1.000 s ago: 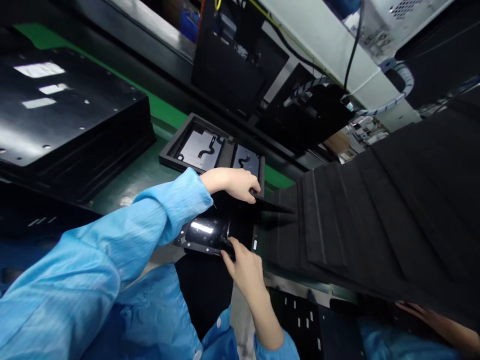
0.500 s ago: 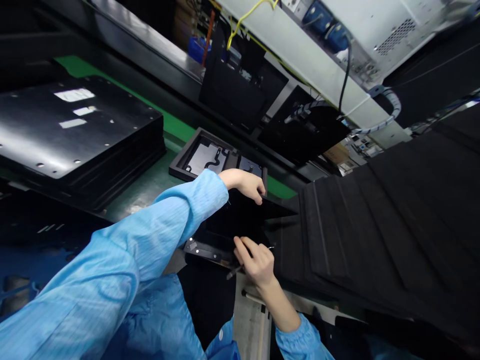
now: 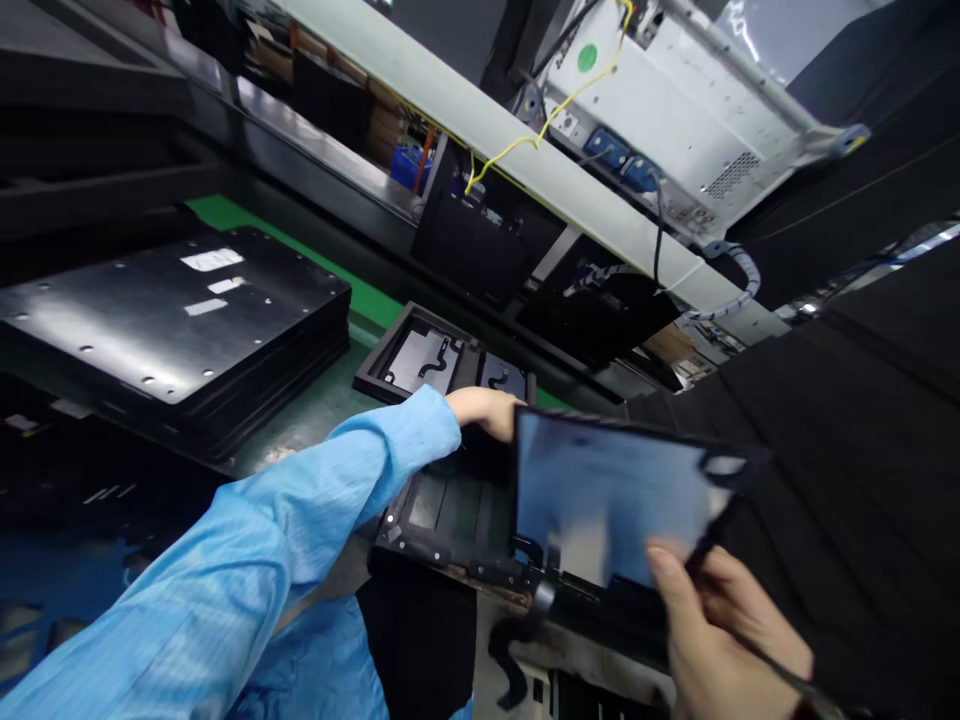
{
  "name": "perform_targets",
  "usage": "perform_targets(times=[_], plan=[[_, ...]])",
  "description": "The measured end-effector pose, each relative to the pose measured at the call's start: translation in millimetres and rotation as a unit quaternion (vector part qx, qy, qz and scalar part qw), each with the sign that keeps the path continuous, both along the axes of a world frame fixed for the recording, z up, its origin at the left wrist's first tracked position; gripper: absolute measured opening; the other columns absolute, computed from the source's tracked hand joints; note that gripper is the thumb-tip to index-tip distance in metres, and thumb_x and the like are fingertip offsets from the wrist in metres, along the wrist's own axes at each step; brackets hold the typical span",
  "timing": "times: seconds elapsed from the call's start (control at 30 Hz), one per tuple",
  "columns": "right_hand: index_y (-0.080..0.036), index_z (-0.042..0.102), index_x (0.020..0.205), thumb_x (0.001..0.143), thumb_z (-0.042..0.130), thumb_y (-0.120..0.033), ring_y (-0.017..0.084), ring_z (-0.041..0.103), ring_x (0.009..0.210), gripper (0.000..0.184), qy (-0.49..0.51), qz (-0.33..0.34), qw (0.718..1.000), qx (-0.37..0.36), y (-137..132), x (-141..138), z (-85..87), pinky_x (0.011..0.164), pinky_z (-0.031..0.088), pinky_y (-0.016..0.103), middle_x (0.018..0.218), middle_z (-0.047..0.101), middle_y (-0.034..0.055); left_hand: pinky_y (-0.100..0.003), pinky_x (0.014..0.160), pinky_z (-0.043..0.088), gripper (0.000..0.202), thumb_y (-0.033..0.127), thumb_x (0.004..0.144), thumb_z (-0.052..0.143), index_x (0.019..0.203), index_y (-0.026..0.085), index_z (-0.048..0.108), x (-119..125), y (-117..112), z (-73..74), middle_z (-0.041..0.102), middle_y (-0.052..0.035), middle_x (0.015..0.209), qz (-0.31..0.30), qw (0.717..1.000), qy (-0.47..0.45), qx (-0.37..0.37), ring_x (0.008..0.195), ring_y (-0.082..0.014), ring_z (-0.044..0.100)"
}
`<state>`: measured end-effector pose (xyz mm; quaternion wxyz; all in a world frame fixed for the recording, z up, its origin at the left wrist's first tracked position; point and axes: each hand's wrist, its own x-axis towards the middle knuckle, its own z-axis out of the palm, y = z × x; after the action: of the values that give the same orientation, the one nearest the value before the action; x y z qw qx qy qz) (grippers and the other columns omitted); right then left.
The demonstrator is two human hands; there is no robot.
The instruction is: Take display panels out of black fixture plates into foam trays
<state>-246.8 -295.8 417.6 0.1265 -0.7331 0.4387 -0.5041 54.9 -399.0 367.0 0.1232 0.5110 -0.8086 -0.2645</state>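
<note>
A thin black-edged panel (image 3: 607, 490) with a shiny bluish face is raised and tilted in front of me. My right hand (image 3: 720, 620) grips its right edge with the thumb on the shiny face; a thin dark tool (image 3: 780, 665) lies across that hand. At the panel's upper left corner is my left hand (image 3: 491, 412), closed, its fingertips hidden behind the panel. A dark ribbon cable (image 3: 514, 650) hangs below the panel. Under my left forearm a black fixture frame (image 3: 427, 550) sits at the bench edge, partly covered by the panel.
A grey tray (image 3: 375, 375) behind my left hand holds silver plates with black ribbons. On the left is a stack of black plates (image 3: 165, 320) with white labels. Black foam sheets (image 3: 847, 480) stand at the right. A beam (image 3: 495, 130) with yellow cable crosses above.
My right hand has moved right and towards me and now grips the panel, whose shiny face has come into view. My left hand stays near the tray. The camera view has shifted.
</note>
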Motion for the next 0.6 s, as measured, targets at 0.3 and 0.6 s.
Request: perform_targets(times=[0.3, 0.6], plan=[[-0.023, 0.056, 0.076, 0.064, 0.104, -0.047, 0.001, 0.018, 0.039, 0.054, -0.261, 0.154, 0.918, 0.256, -97, 103, 36.7, 0.034, 0.013, 0.016, 0.049, 0.035, -0.0164, -0.036, 0.098, 0.060, 0.041, 0.039, 0.095, 0.071, 0.132, 0.022, 0.078, -34, 52, -27.9, 0.080, -0.0106, 0.128, 0.015, 0.992, -0.026, -0.121, 0.119, -0.0305, 0.075], [-0.019, 0.063, 0.074, 0.080, 0.093, -0.021, 0.007, 0.040, 0.038, 0.031, -0.170, 0.098, 0.873, 0.446, -215, 209, -23.8, 0.034, 0.027, 0.020, 0.046, 0.054, -0.0073, -0.042, 0.086, 0.061, 0.028, 0.032, 0.096, 0.077, 0.119, 0.016, 0.077, -75, 107, -82.2, 0.081, -0.0121, 0.112, 0.038, 0.976, -0.078, -0.202, 0.103, -0.0310, 0.078]])
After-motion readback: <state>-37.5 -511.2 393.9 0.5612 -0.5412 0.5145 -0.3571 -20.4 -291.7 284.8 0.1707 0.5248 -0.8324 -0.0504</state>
